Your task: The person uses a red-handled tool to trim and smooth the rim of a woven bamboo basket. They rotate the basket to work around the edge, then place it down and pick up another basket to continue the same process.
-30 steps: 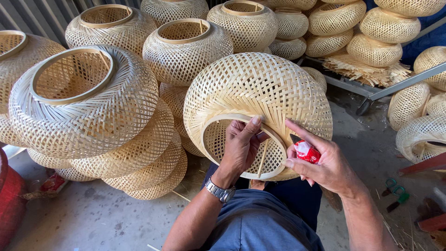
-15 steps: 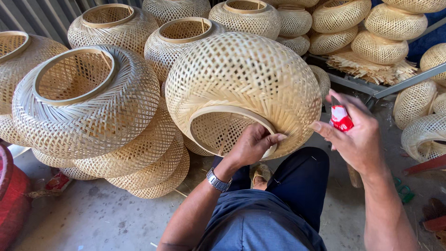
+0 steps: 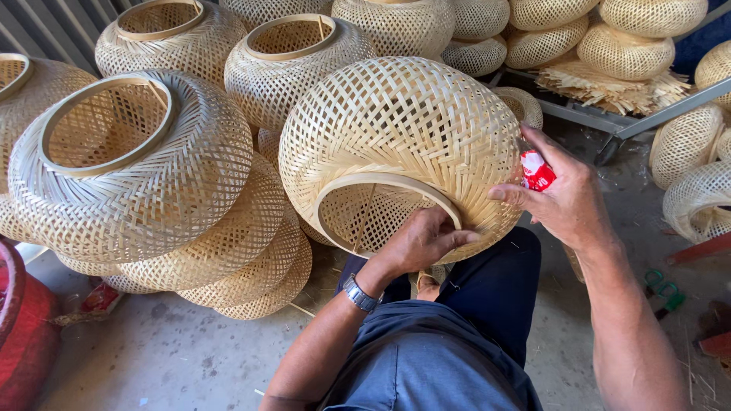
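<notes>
Bright, even daylight from above, soft shadows under the stacked shapes, sharp throughout, slight wide-angle bending at edges

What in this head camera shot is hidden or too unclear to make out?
- Small red object: mostly covered by the right hand; its kind is unclear.
- Woven basket interior: only glimpsed through the rim, partly blocked by the left hand.
- Red container: cut off by the left edge.

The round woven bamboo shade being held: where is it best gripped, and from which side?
Grip the woven bamboo shade at its stiff wooden rim ring, coming from below at the open mouth, probably. There the left hand hooks the ring; the right hand, holding a small red object, only steadies the bulging weave.
</notes>
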